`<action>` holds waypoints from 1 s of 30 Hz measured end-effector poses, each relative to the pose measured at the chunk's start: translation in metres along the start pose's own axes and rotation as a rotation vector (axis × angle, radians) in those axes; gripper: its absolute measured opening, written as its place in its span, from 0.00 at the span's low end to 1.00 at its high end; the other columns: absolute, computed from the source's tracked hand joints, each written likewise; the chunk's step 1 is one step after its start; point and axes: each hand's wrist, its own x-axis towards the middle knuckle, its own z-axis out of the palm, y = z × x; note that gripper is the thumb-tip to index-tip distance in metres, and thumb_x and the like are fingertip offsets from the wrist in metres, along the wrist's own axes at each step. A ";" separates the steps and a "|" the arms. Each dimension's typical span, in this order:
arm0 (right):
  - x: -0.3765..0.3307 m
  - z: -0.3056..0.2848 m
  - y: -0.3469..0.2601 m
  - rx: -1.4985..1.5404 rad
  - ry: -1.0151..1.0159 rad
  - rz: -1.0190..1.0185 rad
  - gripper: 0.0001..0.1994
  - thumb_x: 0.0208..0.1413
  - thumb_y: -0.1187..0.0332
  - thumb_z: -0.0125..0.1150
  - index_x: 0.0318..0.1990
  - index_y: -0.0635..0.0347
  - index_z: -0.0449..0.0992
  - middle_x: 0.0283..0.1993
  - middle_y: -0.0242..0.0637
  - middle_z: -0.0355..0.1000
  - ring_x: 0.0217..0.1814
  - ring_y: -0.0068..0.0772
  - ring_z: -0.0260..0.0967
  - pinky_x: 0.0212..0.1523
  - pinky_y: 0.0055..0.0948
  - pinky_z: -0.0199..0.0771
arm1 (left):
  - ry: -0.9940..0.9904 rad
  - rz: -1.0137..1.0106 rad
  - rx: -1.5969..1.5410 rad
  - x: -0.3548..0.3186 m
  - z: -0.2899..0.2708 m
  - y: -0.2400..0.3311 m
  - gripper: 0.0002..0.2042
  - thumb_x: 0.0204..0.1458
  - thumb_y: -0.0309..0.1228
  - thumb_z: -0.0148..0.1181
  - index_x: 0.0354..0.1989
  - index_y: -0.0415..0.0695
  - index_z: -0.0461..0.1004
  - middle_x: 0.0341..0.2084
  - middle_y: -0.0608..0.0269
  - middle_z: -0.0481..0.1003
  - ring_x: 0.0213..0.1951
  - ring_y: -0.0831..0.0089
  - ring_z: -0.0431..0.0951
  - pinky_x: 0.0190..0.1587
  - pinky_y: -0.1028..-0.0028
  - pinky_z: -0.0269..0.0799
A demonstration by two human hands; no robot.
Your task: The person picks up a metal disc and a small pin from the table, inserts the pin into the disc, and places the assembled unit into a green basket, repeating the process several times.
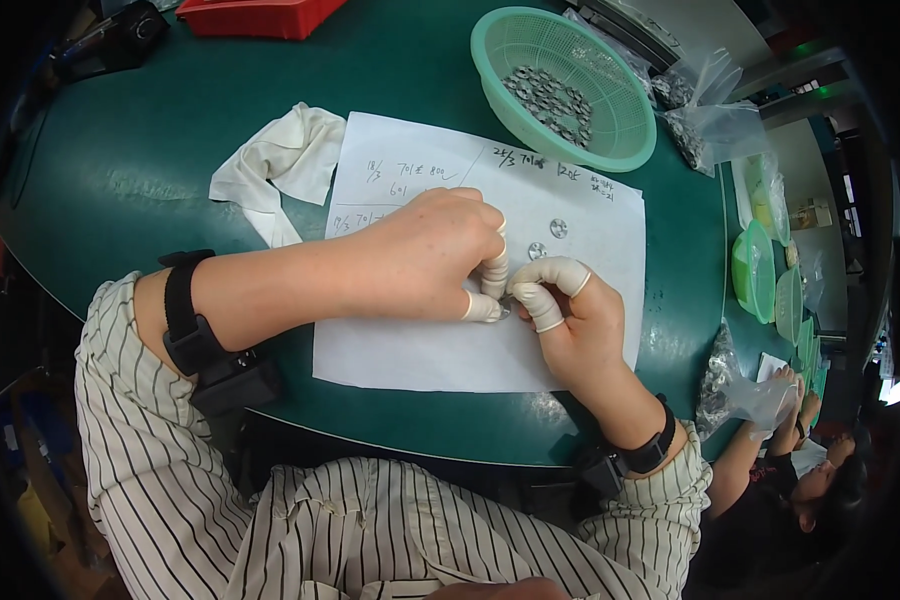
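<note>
Left hand [425, 255] and right hand [560, 300] met fingertip to fingertip, both pinching one small metal ring [505, 312] over the paper sheet [420, 350]. Two loose rings [548, 238] lay just beyond the right hand.

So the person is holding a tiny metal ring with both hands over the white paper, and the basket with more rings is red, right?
Not quite. The basket holding more rings is light green, not red, as the head view shows. The rest is right: the left hand and right hand pinch a small metal ring over the white paper.
</note>
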 end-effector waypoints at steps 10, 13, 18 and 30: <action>0.006 0.005 0.000 -0.254 0.052 -0.393 0.05 0.46 0.77 0.62 0.30 0.61 0.72 0.26 0.36 0.70 0.25 0.37 0.69 0.25 0.28 0.68 | 0.007 -0.121 0.048 0.002 -0.008 0.008 0.12 0.33 0.34 0.70 0.17 0.42 0.72 0.24 0.60 0.71 0.35 0.61 0.70 0.40 0.66 0.67; 0.005 0.004 -0.001 -0.226 0.035 -0.358 0.05 0.46 0.77 0.62 0.30 0.61 0.72 0.26 0.37 0.70 0.25 0.37 0.68 0.25 0.28 0.68 | -0.004 -0.130 0.016 0.001 -0.006 0.007 0.12 0.33 0.34 0.70 0.18 0.42 0.73 0.24 0.60 0.71 0.35 0.61 0.70 0.40 0.66 0.67; 0.001 0.001 0.000 -0.129 0.057 -0.237 0.03 0.52 0.75 0.60 0.32 0.61 0.72 0.28 0.36 0.72 0.26 0.30 0.69 0.26 0.25 0.69 | 0.033 -0.033 -0.041 0.002 -0.004 0.002 0.15 0.32 0.34 0.73 0.26 0.42 0.74 0.23 0.62 0.70 0.34 0.63 0.68 0.36 0.68 0.66; 0.003 -0.014 -0.004 1.033 0.045 0.412 0.05 0.59 0.69 0.55 0.38 0.60 0.71 0.30 0.34 0.71 0.27 0.22 0.66 0.29 0.20 0.68 | 0.220 -0.120 -0.462 0.000 -0.005 0.025 0.13 0.38 0.28 0.70 0.34 0.42 0.78 0.28 0.66 0.77 0.29 0.77 0.76 0.34 0.78 0.71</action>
